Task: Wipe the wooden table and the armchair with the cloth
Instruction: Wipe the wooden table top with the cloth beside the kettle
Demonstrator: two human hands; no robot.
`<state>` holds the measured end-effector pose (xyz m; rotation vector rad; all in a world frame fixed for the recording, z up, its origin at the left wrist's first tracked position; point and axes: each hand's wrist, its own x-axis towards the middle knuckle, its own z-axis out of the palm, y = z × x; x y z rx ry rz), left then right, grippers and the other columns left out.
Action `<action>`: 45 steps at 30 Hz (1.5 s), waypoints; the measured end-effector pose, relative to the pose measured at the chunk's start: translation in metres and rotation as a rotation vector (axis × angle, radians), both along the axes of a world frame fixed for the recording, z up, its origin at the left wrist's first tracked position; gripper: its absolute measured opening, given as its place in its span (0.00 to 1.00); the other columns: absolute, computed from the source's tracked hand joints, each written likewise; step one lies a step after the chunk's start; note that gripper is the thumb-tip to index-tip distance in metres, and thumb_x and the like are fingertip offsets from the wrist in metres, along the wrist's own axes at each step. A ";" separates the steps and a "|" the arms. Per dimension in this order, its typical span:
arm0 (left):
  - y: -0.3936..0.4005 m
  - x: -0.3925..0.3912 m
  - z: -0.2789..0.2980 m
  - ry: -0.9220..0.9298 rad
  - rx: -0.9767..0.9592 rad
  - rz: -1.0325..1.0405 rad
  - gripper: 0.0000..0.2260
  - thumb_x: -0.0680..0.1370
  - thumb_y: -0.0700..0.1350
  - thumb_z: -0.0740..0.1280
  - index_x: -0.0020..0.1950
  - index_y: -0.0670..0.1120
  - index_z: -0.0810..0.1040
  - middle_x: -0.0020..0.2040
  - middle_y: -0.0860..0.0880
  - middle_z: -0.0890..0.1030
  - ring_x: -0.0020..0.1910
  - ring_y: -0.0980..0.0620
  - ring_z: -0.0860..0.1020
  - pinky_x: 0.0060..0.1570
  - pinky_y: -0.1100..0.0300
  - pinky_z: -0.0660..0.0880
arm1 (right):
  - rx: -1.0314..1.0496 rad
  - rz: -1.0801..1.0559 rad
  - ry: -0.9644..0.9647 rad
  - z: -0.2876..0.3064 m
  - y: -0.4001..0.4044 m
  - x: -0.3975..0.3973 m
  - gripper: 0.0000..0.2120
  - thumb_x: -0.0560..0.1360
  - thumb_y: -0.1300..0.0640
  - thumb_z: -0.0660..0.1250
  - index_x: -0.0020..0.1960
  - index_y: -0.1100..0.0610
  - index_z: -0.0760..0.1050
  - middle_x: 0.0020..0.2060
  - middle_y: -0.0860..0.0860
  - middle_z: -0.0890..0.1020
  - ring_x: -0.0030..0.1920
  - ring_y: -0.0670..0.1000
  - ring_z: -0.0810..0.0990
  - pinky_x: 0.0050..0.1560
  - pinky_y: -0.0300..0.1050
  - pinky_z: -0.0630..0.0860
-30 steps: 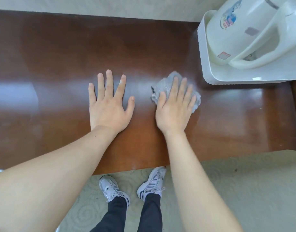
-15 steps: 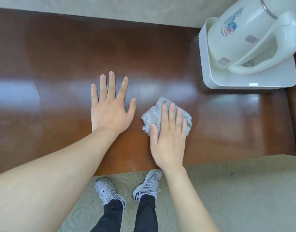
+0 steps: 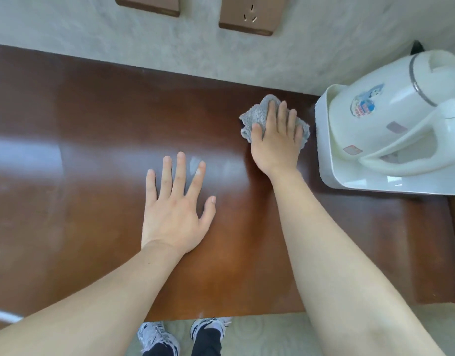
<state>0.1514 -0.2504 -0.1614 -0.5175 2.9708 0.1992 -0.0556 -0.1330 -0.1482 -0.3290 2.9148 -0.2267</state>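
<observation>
A glossy dark wooden table (image 3: 87,155) fills most of the view. My right hand (image 3: 276,140) lies flat on a crumpled grey cloth (image 3: 257,114), pressing it to the tabletop near the back edge, just left of the white tray. Grey cloth shows beyond the fingertips and at both sides of the hand. Flat on the middle of the table rests my left hand (image 3: 176,204), fingers spread, holding nothing. No armchair is in view.
A white electric kettle (image 3: 390,119) stands in a white tray (image 3: 326,165) at the table's right end. The wall behind carries a brown socket plate (image 3: 249,16) and a second brown plate (image 3: 148,5). My shoes (image 3: 157,337) stand on pale carpet at the table's front edge.
My right hand has pushed the cloth away from the front edge toward the back right of the table, close to the tray. The left hand stays planted; the view has tilted up toward the wall.
</observation>
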 end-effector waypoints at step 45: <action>-0.003 -0.001 0.001 -0.010 -0.009 0.014 0.30 0.82 0.62 0.48 0.82 0.53 0.54 0.82 0.40 0.55 0.81 0.41 0.51 0.78 0.38 0.51 | -0.044 0.118 0.050 0.001 0.045 0.057 0.27 0.83 0.51 0.48 0.81 0.55 0.52 0.80 0.55 0.55 0.80 0.56 0.51 0.78 0.56 0.49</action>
